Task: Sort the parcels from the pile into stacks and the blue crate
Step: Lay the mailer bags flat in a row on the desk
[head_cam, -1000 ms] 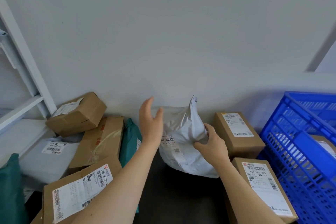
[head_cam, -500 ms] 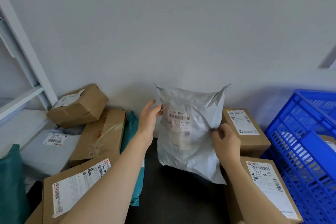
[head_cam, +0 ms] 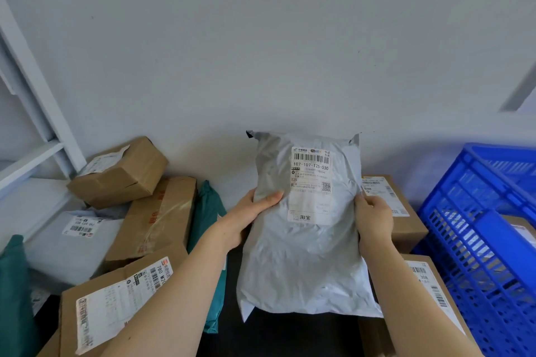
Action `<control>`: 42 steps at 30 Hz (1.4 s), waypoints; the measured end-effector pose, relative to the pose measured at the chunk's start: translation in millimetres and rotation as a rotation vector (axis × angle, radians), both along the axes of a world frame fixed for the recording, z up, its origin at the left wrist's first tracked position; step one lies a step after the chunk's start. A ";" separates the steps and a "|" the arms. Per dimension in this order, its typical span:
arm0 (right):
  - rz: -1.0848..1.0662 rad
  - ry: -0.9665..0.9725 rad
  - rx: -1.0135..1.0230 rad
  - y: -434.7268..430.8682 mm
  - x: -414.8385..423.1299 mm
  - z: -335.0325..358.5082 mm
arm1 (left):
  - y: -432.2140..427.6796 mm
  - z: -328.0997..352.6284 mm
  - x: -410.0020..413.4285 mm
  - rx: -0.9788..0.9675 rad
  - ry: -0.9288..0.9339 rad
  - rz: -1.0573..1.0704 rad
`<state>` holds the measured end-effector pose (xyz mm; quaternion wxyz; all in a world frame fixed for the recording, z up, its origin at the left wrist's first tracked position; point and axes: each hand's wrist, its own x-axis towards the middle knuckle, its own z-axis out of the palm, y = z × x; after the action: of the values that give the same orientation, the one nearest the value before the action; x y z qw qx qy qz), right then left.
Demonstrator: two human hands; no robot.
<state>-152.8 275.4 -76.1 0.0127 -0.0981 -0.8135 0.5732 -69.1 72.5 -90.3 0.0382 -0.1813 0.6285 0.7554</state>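
A: Where do we have the grey poly mailer?

B: Upright in front of us, above the dark desk, with its shipping label facing us. We cannot tell whether its bottom edge touches the desk.

A: And our hands?

B: Both have hold of it. Our left hand grips the left edge, thumb laid across the front and fingers hidden behind. Our right hand grips the right edge just beside the label, fingers curled round it.

A: What sits to our right?

B: The blue crate, near the mailer but not touching it. Between the two we see a far cardboard box by the wall and a near cardboard box, both label up.

A: And to our left?

B: A small box sits tilted on top of the heap. Below it a taped flat carton leans, with a teal mailer just beside it. A grey labelled bag lies further left, and a large labelled box is nearest us. A white shelf frame stands behind them.
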 end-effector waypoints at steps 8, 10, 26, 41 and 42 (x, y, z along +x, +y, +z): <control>0.056 -0.128 -0.159 2.0 8.2 14.2 | -4.3 -3.2 2.8 0.077 -0.069 0.096; 0.106 -0.132 -0.174 4.4 10.4 16.6 | -6.2 -5.9 4.1 0.088 -0.059 0.110; 0.556 -0.229 -0.272 18.0 41.4 21.1 | -5.2 -1.6 25.9 0.089 0.096 0.158; 0.600 -0.274 -0.391 25.9 57.7 17.4 | 4.7 22.4 29.8 -0.249 0.081 0.100; 0.604 -0.296 -0.415 27.7 58.5 18.7 | 3.8 21.4 29.4 -0.253 0.078 0.121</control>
<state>-94.4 303.0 -57.4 -0.2940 0.0638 -0.6657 0.6829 -39.7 76.3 -68.9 -0.0550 -0.1925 0.7077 0.6776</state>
